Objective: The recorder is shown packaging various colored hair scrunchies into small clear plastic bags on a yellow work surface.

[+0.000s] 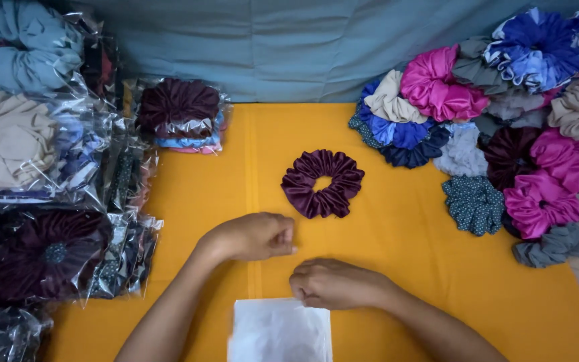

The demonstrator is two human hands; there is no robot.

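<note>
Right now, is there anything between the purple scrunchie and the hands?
No. In the head view, only bare yellow cloth lies between the purple scrunchie and the left hand and right hand. The clear bag lies nearer than the hands.

A satin-like sheen is shown by the plum cloth scrunchie (323,184); the yellow tablecloth (403,268) looks matt, and the clear plastic bag (280,332) glossy.

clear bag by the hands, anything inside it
The clear bag looks flat and empty; the right hand grips its top edge. Its lower end runs out of frame, so that part is unseen.
</note>
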